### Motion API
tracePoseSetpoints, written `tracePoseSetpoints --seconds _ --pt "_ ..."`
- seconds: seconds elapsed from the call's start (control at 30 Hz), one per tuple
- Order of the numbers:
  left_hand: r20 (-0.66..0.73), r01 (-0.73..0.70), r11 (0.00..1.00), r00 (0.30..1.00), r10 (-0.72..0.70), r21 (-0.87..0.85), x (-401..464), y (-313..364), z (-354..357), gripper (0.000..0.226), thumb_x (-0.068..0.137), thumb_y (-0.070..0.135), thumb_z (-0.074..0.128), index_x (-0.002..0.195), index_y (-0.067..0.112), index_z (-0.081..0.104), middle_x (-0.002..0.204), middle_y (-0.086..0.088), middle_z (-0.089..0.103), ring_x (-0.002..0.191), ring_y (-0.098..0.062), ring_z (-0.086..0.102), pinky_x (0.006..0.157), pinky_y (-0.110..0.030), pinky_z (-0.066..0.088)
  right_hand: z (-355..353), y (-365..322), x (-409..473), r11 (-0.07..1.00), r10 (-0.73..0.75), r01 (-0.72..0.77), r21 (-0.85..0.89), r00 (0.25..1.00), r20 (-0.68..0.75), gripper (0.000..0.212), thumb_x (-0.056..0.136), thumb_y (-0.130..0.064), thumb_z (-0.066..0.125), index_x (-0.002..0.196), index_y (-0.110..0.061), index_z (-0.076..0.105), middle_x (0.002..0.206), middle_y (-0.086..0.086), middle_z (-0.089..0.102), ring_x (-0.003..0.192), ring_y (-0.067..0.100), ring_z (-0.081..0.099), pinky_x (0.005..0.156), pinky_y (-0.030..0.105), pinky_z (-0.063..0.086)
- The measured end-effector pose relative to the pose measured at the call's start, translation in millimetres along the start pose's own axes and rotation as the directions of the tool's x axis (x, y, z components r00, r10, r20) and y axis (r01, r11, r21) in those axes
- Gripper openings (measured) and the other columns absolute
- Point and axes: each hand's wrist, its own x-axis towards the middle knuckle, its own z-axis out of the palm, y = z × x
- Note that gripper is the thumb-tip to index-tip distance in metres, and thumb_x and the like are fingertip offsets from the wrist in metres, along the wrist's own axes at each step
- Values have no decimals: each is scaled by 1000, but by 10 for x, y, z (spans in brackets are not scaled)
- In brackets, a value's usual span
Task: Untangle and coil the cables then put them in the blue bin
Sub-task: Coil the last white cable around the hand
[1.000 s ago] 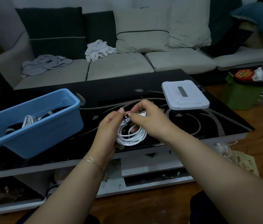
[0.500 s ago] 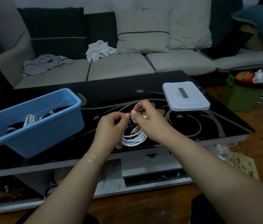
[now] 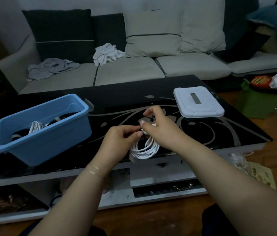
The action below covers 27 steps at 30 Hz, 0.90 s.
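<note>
A coiled white cable hangs between my two hands just above the black glass table. My left hand pinches the top of the coil with curled fingers. My right hand pinches the same spot from the right, thumb against the cable's white end, with its upper fingers curled above. The blue bin stands on the table to the left, apart from my hands. Inside it lie a white coiled cable and black cables.
A white lid lies on the table at the back right. A sofa with cushions and crumpled cloths runs behind the table. A green box with clutter sits on the floor at the right. Drawers and a shelf show under the table.
Both hands have sunk a little toward the table's front edge with the coil. My right hand's fingers have shifted at the top of the coil.
</note>
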Motion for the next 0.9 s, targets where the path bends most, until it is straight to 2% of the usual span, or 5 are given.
tracePoseSetpoints --seconds 0.27,0.47,0.6,0.73,0.9 --pt "133 -128 804 989 62 580 -15 56 -68 16 79 31 74 88 23 63 72 7 62 67 -4 58 58 -28 47 34 -2 -80 945 -143 166 -283 985 100 38 96 -41 45 128 -30 29 61 -6 51 56 8 52 49 32 36" --pt "84 -156 757 988 132 634 -7 62 -16 18 80 26 69 82 19 52 66 5 52 59 -7 49 46 -20 30 20 -3 -28 970 -109 126 -209 990 91 40 95 -44 46 128 -29 31 75 -3 62 69 12 60 66 40 51" --pt "65 -175 720 982 178 672 -2 46 -54 16 80 26 65 90 20 55 70 9 51 68 -15 53 53 -28 31 51 49 59 996 -51 58 -70 994 93 56 86 -64 46 130 -32 31 89 -6 64 81 8 62 74 35 51" --pt "-82 -60 803 988 134 593 9 -4 -271 17 80 28 70 94 25 61 70 12 57 67 -7 55 56 -23 36 -31 70 138 977 -19 9 214 999 46 84 66 -86 43 131 -34 34 86 -7 68 80 8 67 79 40 56" --pt "-280 38 891 955 101 453 138 -23 -656 15 81 24 71 90 33 62 72 21 60 71 12 57 55 -7 38 -72 136 217 938 41 -37 345 999 -4 84 68 -77 44 133 -24 36 91 0 67 71 10 69 70 36 60"
